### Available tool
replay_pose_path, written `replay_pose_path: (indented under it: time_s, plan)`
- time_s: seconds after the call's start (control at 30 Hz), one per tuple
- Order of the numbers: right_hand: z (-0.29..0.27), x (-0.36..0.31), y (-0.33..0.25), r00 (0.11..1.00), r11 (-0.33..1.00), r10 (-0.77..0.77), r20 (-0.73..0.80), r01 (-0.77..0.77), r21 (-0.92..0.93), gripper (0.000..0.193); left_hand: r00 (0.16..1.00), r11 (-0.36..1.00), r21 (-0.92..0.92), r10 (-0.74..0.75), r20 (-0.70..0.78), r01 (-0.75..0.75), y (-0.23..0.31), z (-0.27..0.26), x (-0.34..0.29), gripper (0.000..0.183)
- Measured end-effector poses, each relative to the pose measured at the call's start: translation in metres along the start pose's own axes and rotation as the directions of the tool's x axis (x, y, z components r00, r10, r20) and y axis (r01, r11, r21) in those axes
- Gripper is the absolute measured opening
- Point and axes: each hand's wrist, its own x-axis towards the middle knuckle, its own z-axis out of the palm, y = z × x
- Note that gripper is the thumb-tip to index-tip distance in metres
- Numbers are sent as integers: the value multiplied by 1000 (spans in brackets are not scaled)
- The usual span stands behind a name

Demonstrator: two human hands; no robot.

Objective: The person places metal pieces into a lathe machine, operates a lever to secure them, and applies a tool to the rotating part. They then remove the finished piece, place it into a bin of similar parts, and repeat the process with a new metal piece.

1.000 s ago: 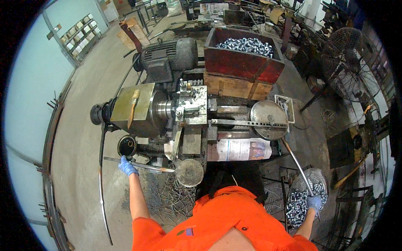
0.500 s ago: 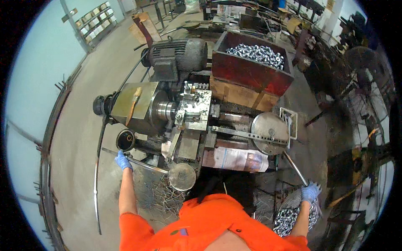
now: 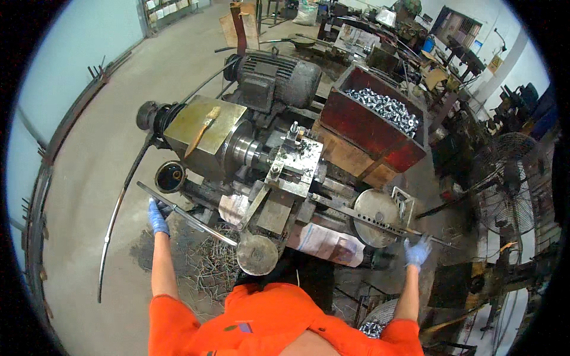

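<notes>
My left hand [image 3: 159,218], in a blue glove, is at the left with its fingers apart. It is just below a long metal lever bar [image 3: 190,218] that runs to a round metal disc [image 3: 257,255]; whether it touches the bar I cannot tell. My right hand [image 3: 417,252], also blue-gloved, has spread fingers. Its fingertips are close to a thin bar [image 3: 436,240] that sticks out from a larger round disc [image 3: 377,218]. In the middle is a lathe-like machine with a spindle [image 3: 244,149] and a tool slide [image 3: 298,161] strewn with dark chips.
A red bin [image 3: 374,127] of small metal parts stands behind the slide. A brush [image 3: 202,132] lies on the headstock, near a motor [image 3: 276,77]. An open cup [image 3: 170,176] is by the left bar. Shavings [image 3: 205,261] cover the floor; a fan [image 3: 507,178] stands at the right.
My right hand has let go of its bar and moved up and left; that bar has swung up toward the right. My left hand has come off the left bar's end. The view has turned.
</notes>
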Motion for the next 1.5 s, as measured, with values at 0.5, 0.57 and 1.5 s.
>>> replay_pose_path:
  time_s: [0.5, 0.57, 1.5]
  plan:
    - [-19, -111, 8, 951, 814, 109, 290, -253, 523, 34, 843, -208, 903, 328, 427, -376, -142, 4, -41, 40]
    - [-61, -106, -15, 967, 829, 59, 248, -186, 528, 30, 836, -374, 786, 46, 547, -493, -137, -9, -31, 37]
    - [-279, -35, -459, 274, 219, -957, -100, 902, 371, 57, 926, -104, 992, 363, 102, -69, 145, -93, -76, 51]
